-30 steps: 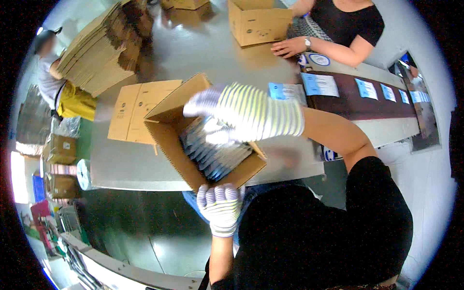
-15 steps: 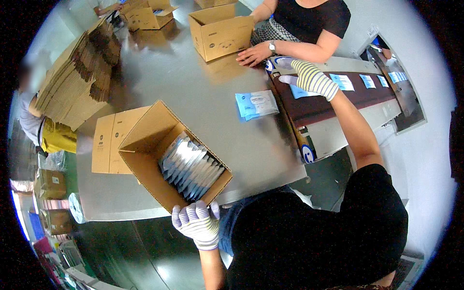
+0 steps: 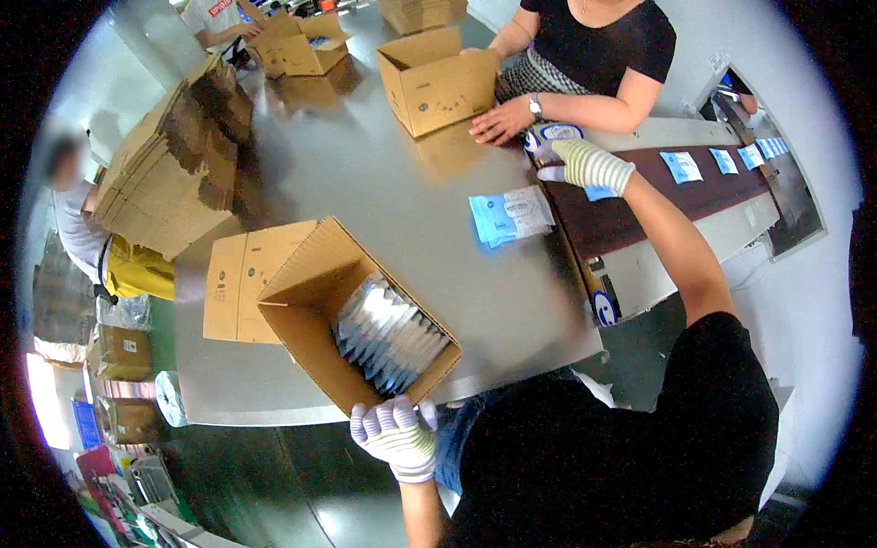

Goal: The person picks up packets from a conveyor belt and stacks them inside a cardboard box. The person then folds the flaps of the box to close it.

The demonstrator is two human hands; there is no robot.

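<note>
My left hand [image 3: 399, 439], in a striped glove, has its fingers hooked over the near edge of an open cardboard box [image 3: 306, 315]. Inside that box stands a row of silvery-blue flat packets [image 3: 393, 333]. My right hand [image 3: 589, 167], gloved too, reaches over the near end of a dark conveyor belt [image 3: 630, 215], thumb apart from the fingers. Under its palm lies a blue-and-white packet [image 3: 600, 193], partly hidden; I see no grip on it. Beside the belt, a small pile of blue-and-white packets [image 3: 513, 217] rests on the metal table [image 3: 438, 215].
Several packets [image 3: 681, 167] lie spaced along the belt. Across the table, a co-worker's hand [image 3: 502, 121] rests beside another open box [image 3: 448, 96]. Flattened cartons [image 3: 169, 169] are stacked at the left, near another person. A folded carton [image 3: 239, 285] lies beside my box.
The whole view has shifted, so everything sits lower and further right. My right hand's fingers are drawn in somewhat over the belt end. My left hand stays on the box edge.
</note>
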